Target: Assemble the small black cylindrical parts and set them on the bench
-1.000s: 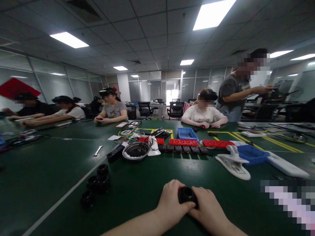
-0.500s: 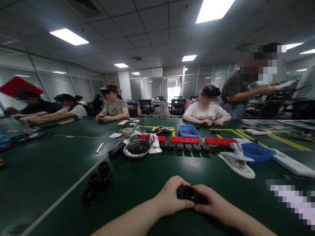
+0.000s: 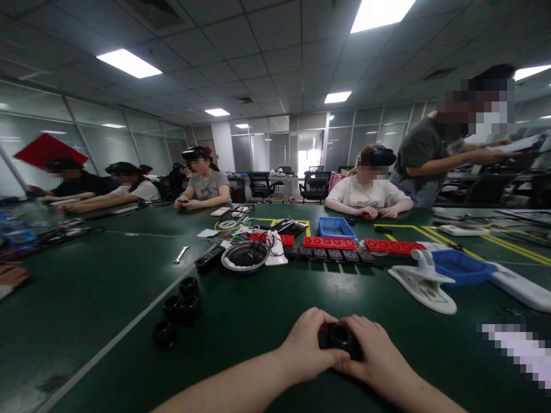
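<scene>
Near the table's front edge, my left hand (image 3: 303,347) and my right hand (image 3: 379,351) are closed around a black hollow round part (image 3: 340,335) from either side. Its round opening faces up toward me; my fingers hide much of its sides, so its exact kind cannot be told. To the left, several similar black round parts (image 3: 189,310) stand in a cluster on the green table (image 3: 253,310). One of them (image 3: 164,333) sits a little nearer to me than the others.
Beyond my hands lie a metal bowl (image 3: 245,257) with dark contents, red power strips (image 3: 329,243), a white clamp base (image 3: 424,287) and blue trays (image 3: 462,268). A wrench (image 3: 181,255) lies left of the bowl. Other people sit across the table; one person (image 3: 434,149) stands at right.
The view has turned slightly left, so the scene sits further right. Both hands still hold the black part, and my right hand now wraps more closely over its side.
</scene>
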`<move>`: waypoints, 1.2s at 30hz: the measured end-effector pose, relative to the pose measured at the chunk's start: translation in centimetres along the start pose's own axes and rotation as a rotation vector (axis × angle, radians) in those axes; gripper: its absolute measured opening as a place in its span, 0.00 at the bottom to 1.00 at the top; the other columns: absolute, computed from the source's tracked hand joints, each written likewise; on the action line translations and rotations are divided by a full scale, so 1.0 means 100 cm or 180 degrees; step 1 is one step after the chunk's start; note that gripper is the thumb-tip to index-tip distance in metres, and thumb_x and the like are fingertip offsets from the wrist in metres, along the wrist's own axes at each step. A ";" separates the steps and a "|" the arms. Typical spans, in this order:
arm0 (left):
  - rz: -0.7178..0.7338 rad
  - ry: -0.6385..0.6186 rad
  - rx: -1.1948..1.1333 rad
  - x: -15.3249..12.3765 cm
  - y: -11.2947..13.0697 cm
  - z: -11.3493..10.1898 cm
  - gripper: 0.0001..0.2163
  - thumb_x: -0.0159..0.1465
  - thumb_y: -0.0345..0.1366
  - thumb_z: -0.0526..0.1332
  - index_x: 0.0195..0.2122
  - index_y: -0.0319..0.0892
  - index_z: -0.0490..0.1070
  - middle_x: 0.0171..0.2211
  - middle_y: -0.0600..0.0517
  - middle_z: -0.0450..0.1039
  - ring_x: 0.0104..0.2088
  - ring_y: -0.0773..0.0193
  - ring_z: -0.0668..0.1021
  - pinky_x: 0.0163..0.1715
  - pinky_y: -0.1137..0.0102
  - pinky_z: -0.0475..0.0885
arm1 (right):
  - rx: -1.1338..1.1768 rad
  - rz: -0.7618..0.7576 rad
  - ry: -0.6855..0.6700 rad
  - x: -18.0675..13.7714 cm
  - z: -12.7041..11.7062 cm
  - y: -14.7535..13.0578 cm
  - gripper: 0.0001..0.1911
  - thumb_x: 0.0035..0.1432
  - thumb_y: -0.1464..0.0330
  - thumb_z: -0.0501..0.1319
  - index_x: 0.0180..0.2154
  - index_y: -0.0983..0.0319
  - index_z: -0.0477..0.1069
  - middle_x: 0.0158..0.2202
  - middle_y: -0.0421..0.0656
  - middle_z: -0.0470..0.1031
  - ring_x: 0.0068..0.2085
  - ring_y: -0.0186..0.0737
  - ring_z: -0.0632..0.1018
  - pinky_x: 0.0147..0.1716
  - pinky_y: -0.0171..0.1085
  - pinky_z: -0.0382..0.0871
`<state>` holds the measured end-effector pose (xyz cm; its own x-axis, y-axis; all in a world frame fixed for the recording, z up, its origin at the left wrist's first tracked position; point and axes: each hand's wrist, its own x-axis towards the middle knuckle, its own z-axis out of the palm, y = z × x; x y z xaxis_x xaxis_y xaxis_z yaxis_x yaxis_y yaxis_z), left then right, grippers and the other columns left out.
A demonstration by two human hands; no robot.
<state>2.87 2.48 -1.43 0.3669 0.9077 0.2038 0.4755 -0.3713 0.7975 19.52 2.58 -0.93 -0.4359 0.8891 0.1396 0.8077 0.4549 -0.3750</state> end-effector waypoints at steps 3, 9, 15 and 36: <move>0.0201 -0.0489 -0.0053 0.002 -0.003 -0.009 0.21 0.44 0.39 0.67 0.39 0.42 0.67 0.36 0.52 0.64 0.35 0.64 0.68 0.33 0.72 0.64 | 0.0445 -0.0170 -0.0519 0.000 -0.009 0.006 0.22 0.39 0.58 0.63 0.38 0.61 0.68 0.37 0.46 0.69 0.40 0.47 0.69 0.38 0.40 0.60; 0.0332 -0.0578 -0.0079 0.000 -0.004 -0.012 0.21 0.45 0.41 0.67 0.40 0.42 0.67 0.36 0.53 0.64 0.34 0.64 0.68 0.33 0.72 0.64 | 0.0950 -0.0158 -0.1020 0.001 -0.022 0.009 0.20 0.38 0.67 0.64 0.39 0.60 0.70 0.42 0.44 0.67 0.45 0.47 0.67 0.44 0.40 0.58; 0.0119 -0.0365 -0.0028 -0.002 -0.002 -0.005 0.22 0.43 0.42 0.67 0.38 0.42 0.66 0.35 0.53 0.64 0.33 0.64 0.68 0.32 0.71 0.63 | 0.0604 -0.0055 -0.0668 0.003 -0.007 0.005 0.14 0.36 0.65 0.64 0.30 0.62 0.69 0.30 0.42 0.70 0.33 0.41 0.69 0.31 0.35 0.60; 0.0331 -0.0458 -0.0079 0.001 -0.007 -0.011 0.22 0.45 0.40 0.67 0.41 0.43 0.67 0.36 0.52 0.64 0.35 0.64 0.69 0.34 0.71 0.64 | 0.1186 -0.0120 -0.0903 0.004 -0.012 0.015 0.13 0.41 0.68 0.61 0.34 0.64 0.68 0.33 0.42 0.69 0.37 0.42 0.69 0.35 0.36 0.61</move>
<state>1.71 3.03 -1.39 0.5245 0.8267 0.2039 0.4100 -0.4550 0.7905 21.06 3.72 -0.30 -0.5953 0.7998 -0.0772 0.6144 0.3911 -0.6853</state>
